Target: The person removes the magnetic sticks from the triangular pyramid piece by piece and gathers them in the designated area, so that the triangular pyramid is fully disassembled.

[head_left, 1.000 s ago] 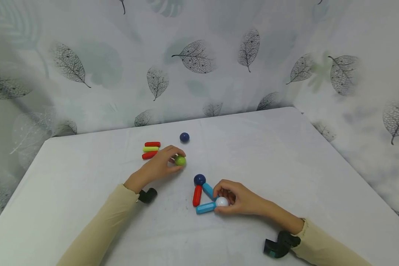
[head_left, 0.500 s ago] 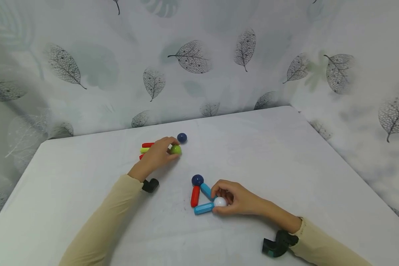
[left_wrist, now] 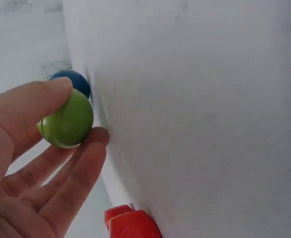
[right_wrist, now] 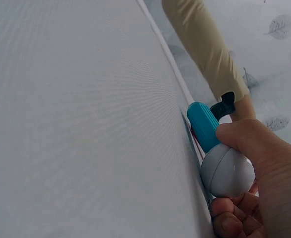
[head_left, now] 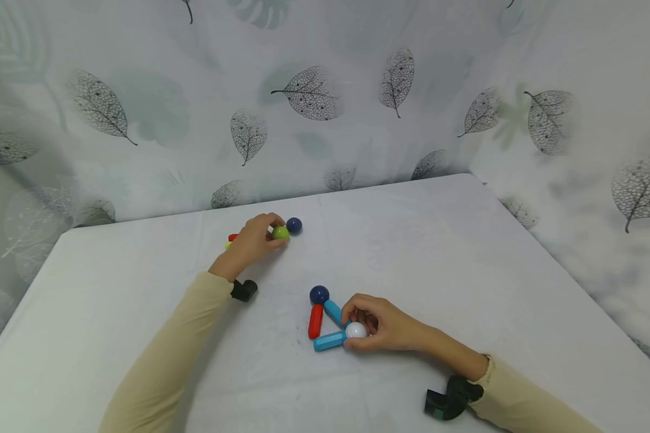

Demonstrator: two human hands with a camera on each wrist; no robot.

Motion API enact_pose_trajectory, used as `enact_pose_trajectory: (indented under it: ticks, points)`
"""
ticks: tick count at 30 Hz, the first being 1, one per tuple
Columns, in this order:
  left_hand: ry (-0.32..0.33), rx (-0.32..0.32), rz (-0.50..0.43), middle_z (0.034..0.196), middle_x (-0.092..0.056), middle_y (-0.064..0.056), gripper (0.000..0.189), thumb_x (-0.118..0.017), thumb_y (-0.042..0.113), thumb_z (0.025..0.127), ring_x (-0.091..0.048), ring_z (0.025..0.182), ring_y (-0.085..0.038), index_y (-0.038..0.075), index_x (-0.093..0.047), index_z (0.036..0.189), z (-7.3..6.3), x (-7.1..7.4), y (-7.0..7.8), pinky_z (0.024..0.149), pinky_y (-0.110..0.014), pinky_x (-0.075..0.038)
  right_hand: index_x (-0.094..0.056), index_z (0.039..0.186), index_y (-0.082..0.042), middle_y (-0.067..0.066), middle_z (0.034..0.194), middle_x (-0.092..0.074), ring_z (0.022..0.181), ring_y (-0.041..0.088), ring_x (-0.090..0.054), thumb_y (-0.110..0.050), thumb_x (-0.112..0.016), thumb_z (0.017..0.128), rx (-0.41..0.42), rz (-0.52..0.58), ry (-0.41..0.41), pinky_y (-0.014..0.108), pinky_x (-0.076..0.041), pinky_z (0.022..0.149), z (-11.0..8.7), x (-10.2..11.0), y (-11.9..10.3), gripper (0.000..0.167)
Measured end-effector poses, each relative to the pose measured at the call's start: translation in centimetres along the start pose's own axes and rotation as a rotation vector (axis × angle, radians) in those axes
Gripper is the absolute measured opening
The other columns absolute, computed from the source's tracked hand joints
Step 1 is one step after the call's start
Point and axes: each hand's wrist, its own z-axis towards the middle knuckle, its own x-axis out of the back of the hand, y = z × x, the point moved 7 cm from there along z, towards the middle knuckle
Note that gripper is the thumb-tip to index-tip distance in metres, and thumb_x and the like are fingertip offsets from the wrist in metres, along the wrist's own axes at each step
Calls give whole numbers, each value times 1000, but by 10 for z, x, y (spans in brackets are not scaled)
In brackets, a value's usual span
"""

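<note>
My left hand (head_left: pixel 251 239) pinches a green ball (head_left: pixel 280 233) between thumb and fingers, near the far side of the table. Right beside it lies a dark blue ball (head_left: pixel 294 225); in the left wrist view the green ball (left_wrist: pixel 68 121) partly covers that blue ball (left_wrist: pixel 77 82). My right hand (head_left: pixel 387 325) grips a white ball (head_left: pixel 356 330) at the corner of a small triangle. Two light blue rods meet at this ball: a lower rod (head_left: pixel 329 341) and an upper rod (head_left: pixel 333 311). A second dark blue ball (head_left: pixel 319 294) and a red rod (head_left: pixel 315 320) form the other side.
Behind the left hand, red and yellow rods are mostly hidden; a red rod end (left_wrist: pixel 135 225) shows in the left wrist view. Everything lies on a white-covered table (head_left: pixel 439 252). A leaf-patterned curtain (head_left: pixel 314 138) stands along the back and right side.
My left hand has carried the green ball away from me and slightly left, up beside the far blue ball, covering more of the loose rods. The right hand keeps its grip on the white ball.
</note>
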Motion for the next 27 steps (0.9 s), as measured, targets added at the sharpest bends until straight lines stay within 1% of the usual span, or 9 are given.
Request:
enact_pose_trajectory:
  ticks: [3, 10, 13, 17, 22, 27]
  points:
    - [1, 7, 21, 120, -61, -15, 39, -72, 13, 89, -60, 106, -31, 1, -56, 123, 3, 1, -3, 94, -42, -49, -61, 104, -9, 5, 90, -58, 66, 20, -50, -11, -80, 80, -6, 3, -2, 18, -41, 52, 0, -1, 1, 31]
    - [-15, 13, 31, 122, -60, -17, 41, -71, 13, 89, -58, 111, -33, 0, -55, 125, 7, -1, -6, 97, -44, -47, -60, 104, -15, -2, 89, -56, 68, 8, -49, -17, -79, 82, -27, -3, -11, 18, -41, 52, 0, -2, 3, 29]
    - [-10, 16, 33, 122, -60, -18, 43, -72, 14, 89, -58, 111, -33, -1, -55, 126, 9, -1, -6, 97, -44, -47, -60, 104, -16, -4, 89, -55, 69, 6, -48, -18, -79, 82, -33, -6, -10, 18, -41, 52, 0, -1, 2, 29]
    - [-4, 28, 23, 124, -59, -18, 44, -72, 15, 89, -58, 112, -32, 0, -54, 127, 8, 0, -7, 97, -44, -47, -61, 104, -16, -3, 90, -56, 69, 8, -49, -18, -80, 82, -38, -8, -9, 18, -41, 52, 0, -1, 2, 29]
    - [6, 8, 45, 126, -56, -17, 46, -70, 19, 91, -54, 117, -33, 0, -53, 129, 5, 2, -7, 100, -47, -44, -62, 104, -13, 1, 90, -57, 68, 15, -50, -16, -81, 81, -35, -9, -3, 18, -41, 53, 0, -1, 1, 30]
    - [38, -31, 91, 128, -54, -14, 42, -66, 23, 93, -51, 120, -33, 4, -54, 129, 0, 5, -3, 101, -48, -42, -61, 104, -10, 4, 90, -58, 67, 20, -50, -13, -81, 80, -22, -12, 1, 18, -41, 52, 0, 0, 0, 31]
